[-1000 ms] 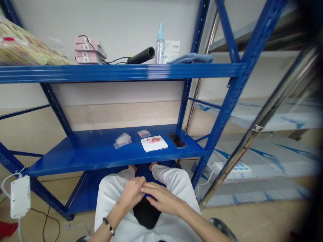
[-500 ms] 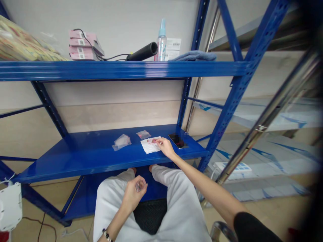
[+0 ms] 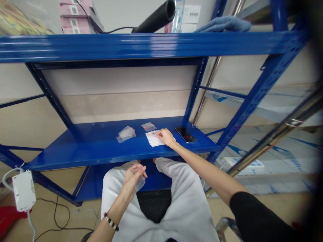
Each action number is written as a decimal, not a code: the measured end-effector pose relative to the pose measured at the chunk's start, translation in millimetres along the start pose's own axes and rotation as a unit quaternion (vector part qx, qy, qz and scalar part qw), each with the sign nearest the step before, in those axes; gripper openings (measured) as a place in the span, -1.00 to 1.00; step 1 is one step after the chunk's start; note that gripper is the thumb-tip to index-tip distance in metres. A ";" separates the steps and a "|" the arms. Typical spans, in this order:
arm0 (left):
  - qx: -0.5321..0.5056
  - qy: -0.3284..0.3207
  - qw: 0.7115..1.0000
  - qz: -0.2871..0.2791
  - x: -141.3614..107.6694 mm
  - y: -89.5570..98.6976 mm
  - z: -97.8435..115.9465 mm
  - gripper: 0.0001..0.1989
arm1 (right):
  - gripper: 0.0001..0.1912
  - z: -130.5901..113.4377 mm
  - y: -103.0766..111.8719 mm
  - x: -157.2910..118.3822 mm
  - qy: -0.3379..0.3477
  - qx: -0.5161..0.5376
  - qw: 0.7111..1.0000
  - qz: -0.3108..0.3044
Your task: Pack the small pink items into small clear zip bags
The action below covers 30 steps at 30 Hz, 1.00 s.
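Note:
My left hand (image 3: pixel 135 176) is closed over my lap around a small clear plastic bag (image 3: pixel 140 184), part of which sticks out below the fingers. On the blue shelf (image 3: pixel 83 144), my right hand (image 3: pixel 166 136) pinches at small red pieces (image 3: pixel 155 134) lying on a white paper sheet (image 3: pixel 153 141). Whatever is between those fingertips is too small to make out. Behind the paper lies a clear bag with pinkish-red bits (image 3: pixel 148 126). A stack of clear plastic bags (image 3: pixel 126 133) rests to the left of it.
A dark phone (image 3: pixel 185 133) lies right of the paper. The upper shelf's blue beam (image 3: pixel 113 47) crosses in front, carrying pink boxes (image 3: pixel 75 16), a black tube (image 3: pixel 156 16) and a blue cloth (image 3: pixel 224 24). A white power box (image 3: pixel 24 190) hangs at lower left.
The view has tipped down and come closer to the shelf. My left hand has turned, showing the bag below its fingers. My right hand stays over the paper, reaching slightly further onto it.

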<state>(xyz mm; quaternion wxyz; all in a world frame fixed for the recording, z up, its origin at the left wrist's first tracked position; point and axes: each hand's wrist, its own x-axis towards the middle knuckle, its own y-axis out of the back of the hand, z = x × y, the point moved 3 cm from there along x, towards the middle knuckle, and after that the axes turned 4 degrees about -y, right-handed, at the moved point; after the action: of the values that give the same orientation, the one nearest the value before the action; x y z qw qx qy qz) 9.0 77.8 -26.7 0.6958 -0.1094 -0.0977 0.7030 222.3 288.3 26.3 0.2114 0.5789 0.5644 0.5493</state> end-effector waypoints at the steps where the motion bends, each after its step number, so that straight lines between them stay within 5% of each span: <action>1: -0.016 0.004 1.000 -0.002 -0.5 -0.4 0.8 -0.65 | -0.87 -1.5 1.6 -0.8 0.000 -0.001 1.000 0.000; 9: -0.121 0.050 0.990 -0.059 -4.9 -0.6 -2.1 -0.67 | -0.83 -32.8 40.3 -27.2 -0.043 0.155 0.981 0.111; 15: -0.117 0.088 0.979 -0.145 -20.9 -8.2 -3.5 -0.68 | -0.75 -89.5 36.0 -149.1 -0.054 0.384 0.921 0.027; 19: -0.092 0.105 0.970 -0.201 -30.7 -16.5 -11.9 -0.70 | -0.75 -103.7 18.0 -212.1 -0.105 0.446 0.889 0.002; 25: -0.041 0.160 0.955 -0.248 -37.2 -24.9 -27.0 -0.63 | -0.76 -99.9 12.3 -214.0 -0.142 0.467 0.872 0.031; 30: -0.034 0.184 0.946 -0.263 -41.1 -27.9 -33.3 -0.60 | -0.82 -104.9 12.7 -210.8 -0.098 0.451 0.887 -0.015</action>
<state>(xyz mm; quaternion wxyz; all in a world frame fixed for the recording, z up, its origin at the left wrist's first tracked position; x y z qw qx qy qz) 45.6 36.5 -49.8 0.8579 -0.2310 -0.0172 0.4586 186.6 58.7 -14.2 -0.0095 0.6543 0.7363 0.1726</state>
